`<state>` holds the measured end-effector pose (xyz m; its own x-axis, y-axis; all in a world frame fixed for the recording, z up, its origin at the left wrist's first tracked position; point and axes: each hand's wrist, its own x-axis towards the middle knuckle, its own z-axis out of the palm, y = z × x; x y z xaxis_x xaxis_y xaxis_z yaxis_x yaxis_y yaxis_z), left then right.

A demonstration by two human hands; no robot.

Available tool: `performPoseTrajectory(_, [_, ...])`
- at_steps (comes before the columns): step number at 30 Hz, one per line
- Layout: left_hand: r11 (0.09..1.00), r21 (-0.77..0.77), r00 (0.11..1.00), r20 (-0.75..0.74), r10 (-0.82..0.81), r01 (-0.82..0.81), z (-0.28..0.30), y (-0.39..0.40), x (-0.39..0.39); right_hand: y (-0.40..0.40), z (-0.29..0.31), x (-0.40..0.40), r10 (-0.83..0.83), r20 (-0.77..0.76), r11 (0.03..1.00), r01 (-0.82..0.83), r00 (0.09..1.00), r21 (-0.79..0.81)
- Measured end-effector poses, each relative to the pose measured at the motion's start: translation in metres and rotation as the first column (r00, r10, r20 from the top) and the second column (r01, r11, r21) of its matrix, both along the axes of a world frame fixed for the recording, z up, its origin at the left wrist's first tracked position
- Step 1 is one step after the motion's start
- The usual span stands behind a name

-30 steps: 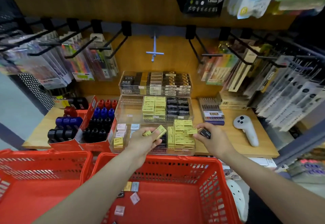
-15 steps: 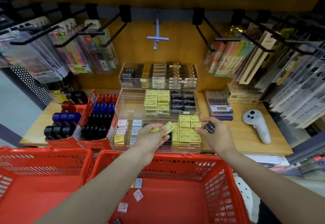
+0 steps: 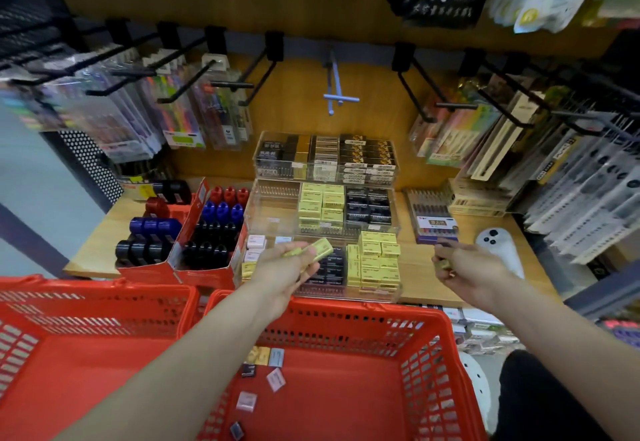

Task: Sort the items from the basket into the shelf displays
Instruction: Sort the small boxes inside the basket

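A small yellow box is pinched in the left hand, above the clear display trays beyond the red basket. The right hand, off to the right over the wooden shelf, curls around something small and yellowish. More little boxes lie on the basket floor below both arms.

My left hand pinches a small yellow rectangular box over the clear acrylic tiered display tray, whose front tier holds stacked yellow boxes. My right hand curls round a small item, blurred, above the wooden shelf top. Red plastic mesh basket below: a few small packets loose on its floor. Second red basket at left. Red cardboard carton of ink bottles beside the tray.
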<state>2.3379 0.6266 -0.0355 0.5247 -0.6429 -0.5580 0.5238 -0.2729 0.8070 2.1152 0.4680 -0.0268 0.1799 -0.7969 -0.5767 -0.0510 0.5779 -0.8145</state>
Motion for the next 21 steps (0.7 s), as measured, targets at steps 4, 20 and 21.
performPoseTrajectory(4, [0.999,0.004,0.994,0.103,0.047,-0.048,0.011,0.030,0.031,0.029,0.021,0.014,0.252,-0.112,0.949,-0.268,0.961,-0.165])
performPoseTrajectory(20, [0.997,-0.036,0.997,0.049,0.067,-0.065,0.011,0.056,0.055,0.077,-0.003,0.160,0.283,-0.897,0.416,-0.886,0.340,-0.205])
performPoseTrajectory(21, [0.997,-0.039,0.997,0.046,0.066,-0.064,0.010,0.055,0.056,0.078,-0.009,0.167,0.300,-0.900,0.440,-0.883,0.316,-0.164])
